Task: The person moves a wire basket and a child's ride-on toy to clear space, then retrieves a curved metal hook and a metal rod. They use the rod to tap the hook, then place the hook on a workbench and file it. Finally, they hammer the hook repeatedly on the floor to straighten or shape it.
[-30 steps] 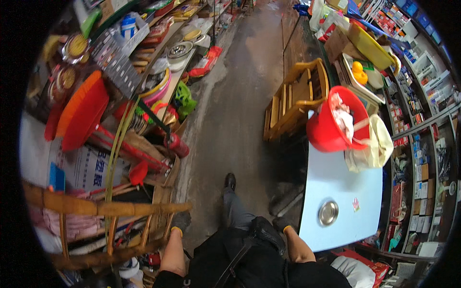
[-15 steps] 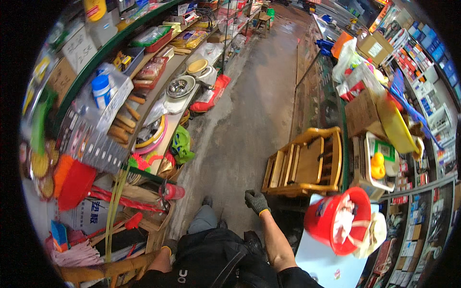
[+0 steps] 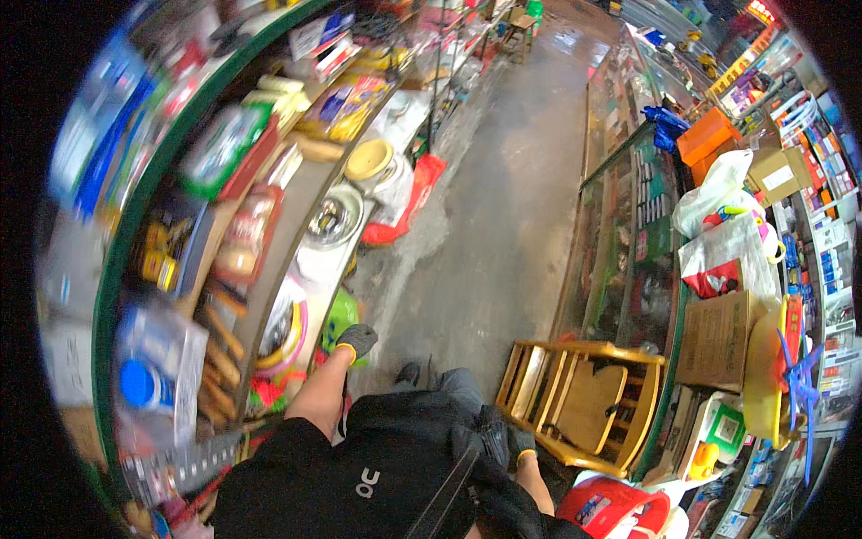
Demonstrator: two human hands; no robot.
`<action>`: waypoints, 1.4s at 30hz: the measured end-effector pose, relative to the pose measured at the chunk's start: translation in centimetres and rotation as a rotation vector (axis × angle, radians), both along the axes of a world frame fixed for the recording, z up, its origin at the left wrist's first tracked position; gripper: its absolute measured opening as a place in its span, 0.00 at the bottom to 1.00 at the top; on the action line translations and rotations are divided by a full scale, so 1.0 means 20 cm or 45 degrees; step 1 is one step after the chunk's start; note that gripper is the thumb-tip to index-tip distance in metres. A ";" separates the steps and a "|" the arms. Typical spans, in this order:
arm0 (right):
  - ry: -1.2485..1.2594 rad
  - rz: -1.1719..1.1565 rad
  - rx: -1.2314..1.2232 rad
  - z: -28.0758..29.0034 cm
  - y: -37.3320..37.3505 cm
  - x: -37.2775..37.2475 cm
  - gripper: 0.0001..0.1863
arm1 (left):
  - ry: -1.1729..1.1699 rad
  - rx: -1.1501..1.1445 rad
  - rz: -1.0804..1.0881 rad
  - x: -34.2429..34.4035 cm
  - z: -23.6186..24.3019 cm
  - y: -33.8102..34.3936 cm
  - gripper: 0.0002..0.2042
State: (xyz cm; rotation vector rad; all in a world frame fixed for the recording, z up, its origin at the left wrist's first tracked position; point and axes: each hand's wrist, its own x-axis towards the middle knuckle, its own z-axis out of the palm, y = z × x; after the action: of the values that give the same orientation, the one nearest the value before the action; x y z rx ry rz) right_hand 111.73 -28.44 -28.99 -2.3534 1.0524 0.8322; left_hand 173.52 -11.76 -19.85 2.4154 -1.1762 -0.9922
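Note:
My left hand [image 3: 357, 341], in a dark grey glove with a yellow cuff, swings beside the left shelving, its fingers curled with nothing visible in them. It is nearest a bright green item [image 3: 342, 314] and a white basin [image 3: 334, 216] on the low shelf. My right hand [image 3: 523, 445], gloved alike, is low beside my dark bag; its fingers are too hidden to judge. A wooden folding chair [image 3: 584, 404] stands just right of it, with a red bucket [image 3: 618, 508] below that.
Shelves [image 3: 285, 220] of housewares line the left. A concrete aisle [image 3: 485, 216] runs forward to a small stool [image 3: 519, 34]. Glass cabinets [image 3: 620, 260] line the right, with plastic bags [image 3: 723, 198] and cardboard boxes [image 3: 709, 337] beside them.
I have walked forward along the aisle; the white table and bucket have slid down and behind. My left hand has swung forward, my right hand back toward my hip.

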 end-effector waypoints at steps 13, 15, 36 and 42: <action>-0.174 0.215 -0.077 0.06 -2.04 1.18 0.14 | 0.177 0.409 0.104 0.60 -0.26 -1.20 0.26; -0.315 0.411 -0.203 0.21 -2.48 1.48 0.12 | -0.181 0.828 -0.762 0.63 -0.23 -1.29 0.17; -0.288 -0.181 0.009 0.44 -5.03 2.66 0.18 | -0.198 0.374 -0.310 2.53 -0.11 -5.06 0.25; -0.063 -0.433 0.263 0.33 -5.88 3.00 0.15 | 0.107 -0.222 0.124 2.80 0.41 -6.45 0.25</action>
State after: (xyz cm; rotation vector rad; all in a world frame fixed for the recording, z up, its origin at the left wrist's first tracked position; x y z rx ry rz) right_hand 171.70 -146.09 -22.36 -1.9427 1.2366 0.7116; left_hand 229.53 -140.85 -11.70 2.2497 -1.0592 -0.9123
